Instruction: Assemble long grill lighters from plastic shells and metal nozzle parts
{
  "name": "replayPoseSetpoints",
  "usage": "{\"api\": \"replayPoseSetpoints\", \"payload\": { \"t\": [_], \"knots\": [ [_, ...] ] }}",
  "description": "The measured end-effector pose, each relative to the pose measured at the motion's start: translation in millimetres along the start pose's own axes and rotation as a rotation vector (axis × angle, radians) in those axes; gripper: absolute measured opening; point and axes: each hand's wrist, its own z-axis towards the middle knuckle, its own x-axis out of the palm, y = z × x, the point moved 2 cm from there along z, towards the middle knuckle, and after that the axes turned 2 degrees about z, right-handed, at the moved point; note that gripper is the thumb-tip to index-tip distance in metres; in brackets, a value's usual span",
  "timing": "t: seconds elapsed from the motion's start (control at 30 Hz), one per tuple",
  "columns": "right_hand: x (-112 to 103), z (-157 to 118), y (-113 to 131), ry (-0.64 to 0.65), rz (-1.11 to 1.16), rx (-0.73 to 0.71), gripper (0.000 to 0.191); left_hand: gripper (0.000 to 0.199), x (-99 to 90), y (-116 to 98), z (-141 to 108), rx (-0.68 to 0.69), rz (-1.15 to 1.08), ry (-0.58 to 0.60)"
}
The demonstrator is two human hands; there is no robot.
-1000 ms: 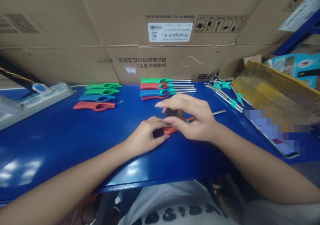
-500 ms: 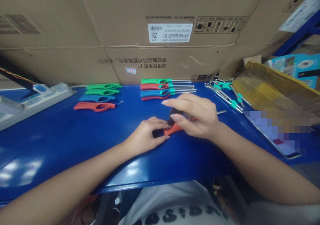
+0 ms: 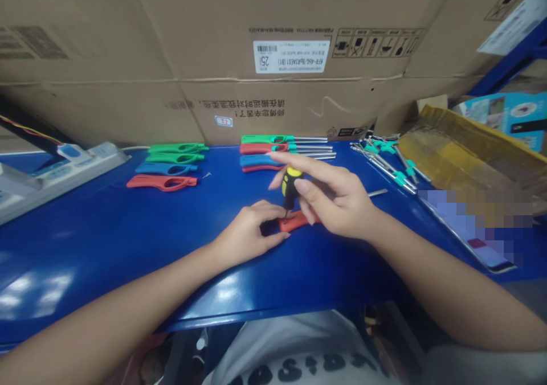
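A red plastic lighter body (image 3: pixel 296 220) lies on the blue table, its left end pinched between the thumb and fingers of my left hand (image 3: pixel 250 230). My right hand (image 3: pixel 337 194) has its thumb and fingers around a short black and yellow screwdriver (image 3: pixel 290 190). The screwdriver stands nearly upright, its tip on the left end of the red body. My right hand hides part of the body's right side. A metal rod (image 3: pixel 378 192) shows beyond that hand.
At the back left lie green, blue and red handles (image 3: pixel 164 183); behind my hands are assembled lighters (image 3: pixel 260 140) with metal rods. Loose rods with green parts (image 3: pixel 399 175), a phone (image 3: pixel 474 240) and a taped box (image 3: pixel 461 146) are right. A power strip (image 3: pixel 64 174) is far left.
The fingers of my right hand have spread and shifted around the screwdriver, so its yellow and black handle now shows. My left hand and the red body have stayed in place.
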Motion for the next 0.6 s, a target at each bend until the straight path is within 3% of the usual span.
{"api": "replayPoseSetpoints", "payload": {
  "t": [0.17,0.37,0.5,0.6],
  "knots": [
    [-3.5,-1.0,-2.1,-0.173,-0.241,-0.158,0.030,0.031,0.8,0.6,0.0,0.010,-0.012,0.014],
    [-0.2,2.7,-4.5,-0.053,0.001,-0.021,0.031,0.032,1.2,1.4,-1.2,0.012,0.008,0.015],
    [-2.3,-1.7,-4.7,-0.132,-0.194,-0.214,0.030,0.025,0.2,-0.6,-1.3,0.034,0.052,0.014],
    [2.3,-3.0,-4.6,-0.041,-0.112,-0.185,0.039,0.024,-0.4,-2.4,-0.5,0.038,0.078,0.032]
  ]
}}
